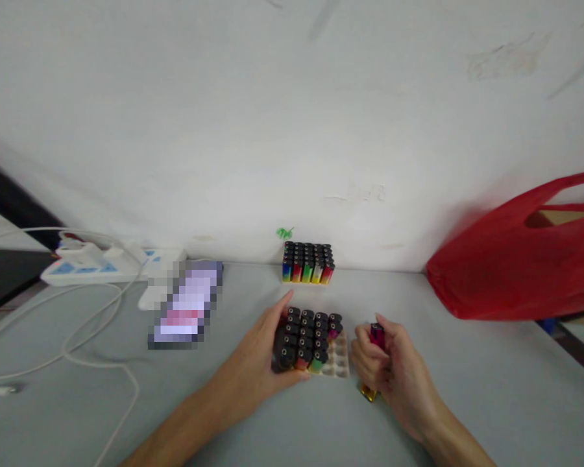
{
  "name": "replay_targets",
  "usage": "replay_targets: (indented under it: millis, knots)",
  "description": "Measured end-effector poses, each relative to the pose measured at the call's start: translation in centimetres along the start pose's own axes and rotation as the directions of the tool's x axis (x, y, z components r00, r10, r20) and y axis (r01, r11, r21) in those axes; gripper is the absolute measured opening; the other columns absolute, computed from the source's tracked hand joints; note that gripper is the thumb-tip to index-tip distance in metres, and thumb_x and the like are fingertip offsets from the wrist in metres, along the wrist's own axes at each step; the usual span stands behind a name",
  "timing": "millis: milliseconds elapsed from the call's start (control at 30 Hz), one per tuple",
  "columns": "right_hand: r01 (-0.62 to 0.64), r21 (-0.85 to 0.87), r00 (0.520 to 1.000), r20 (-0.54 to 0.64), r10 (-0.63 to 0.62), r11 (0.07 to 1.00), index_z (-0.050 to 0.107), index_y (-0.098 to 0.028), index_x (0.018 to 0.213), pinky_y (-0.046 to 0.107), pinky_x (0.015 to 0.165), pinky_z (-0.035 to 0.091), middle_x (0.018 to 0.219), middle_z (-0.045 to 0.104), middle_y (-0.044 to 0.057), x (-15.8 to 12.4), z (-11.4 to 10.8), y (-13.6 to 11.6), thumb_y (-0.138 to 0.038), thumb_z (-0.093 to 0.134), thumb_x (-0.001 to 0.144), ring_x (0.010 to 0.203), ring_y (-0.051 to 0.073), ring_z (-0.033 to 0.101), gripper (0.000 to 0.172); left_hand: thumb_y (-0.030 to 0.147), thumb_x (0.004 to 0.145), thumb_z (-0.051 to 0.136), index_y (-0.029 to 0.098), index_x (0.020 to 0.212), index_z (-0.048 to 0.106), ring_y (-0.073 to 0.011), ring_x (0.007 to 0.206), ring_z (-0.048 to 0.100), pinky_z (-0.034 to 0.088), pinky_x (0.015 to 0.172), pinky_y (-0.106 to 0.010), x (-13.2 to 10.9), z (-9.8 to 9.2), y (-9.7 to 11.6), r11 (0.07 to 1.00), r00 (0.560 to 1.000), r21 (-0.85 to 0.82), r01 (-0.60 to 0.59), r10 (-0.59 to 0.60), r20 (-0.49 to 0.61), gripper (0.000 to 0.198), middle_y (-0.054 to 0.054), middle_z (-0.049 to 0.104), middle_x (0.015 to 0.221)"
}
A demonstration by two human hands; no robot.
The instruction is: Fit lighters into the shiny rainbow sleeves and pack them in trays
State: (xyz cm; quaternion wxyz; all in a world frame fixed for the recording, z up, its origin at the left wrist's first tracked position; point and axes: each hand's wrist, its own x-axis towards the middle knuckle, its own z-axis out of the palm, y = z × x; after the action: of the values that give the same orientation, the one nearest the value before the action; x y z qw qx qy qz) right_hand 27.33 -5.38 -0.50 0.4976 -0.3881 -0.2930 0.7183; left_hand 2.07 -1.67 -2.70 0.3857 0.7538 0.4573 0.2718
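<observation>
A pale moulded tray (340,363) on the table holds several black-topped lighters (305,340) upright in rows. Open round pockets show along its right side. My left hand (255,353) curls around the tray's left side, gripping it with the thumb near the front edge. Just right of the tray, my right hand (394,370) is closed around a lighter (368,392), whose yellow end sticks out below the fingers. A dark magenta part shows at the top of that fist. The fingers cover the middle of the lighter.
A second block of lighters (307,266) stands against the wall. To the left are a phone (189,305), a white power strip (121,263) and loose white cables (68,347). A red bag (511,266) sits at the right on the grey table (491,370).
</observation>
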Motion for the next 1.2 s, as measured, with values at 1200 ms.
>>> replay_targets:
  millis: [1200]
  knots:
    - [-0.031,0.004,0.999,-0.019,0.031,1.000,0.036,-0.025,0.063,0.024,0.043,0.011,0.056,0.016,-0.012,-0.1,-0.2,-0.4,-0.061,0.062,0.093,0.048,0.009,0.008,0.053,0.030,0.075,0.097,0.033,0.171,0.024,-0.0408,0.144,0.056,0.041,0.124,-0.060,0.3,-1.0,0.2,0.998,0.998,-0.013,0.058,-0.057,0.027,0.121,-0.013,0.058,0.156]
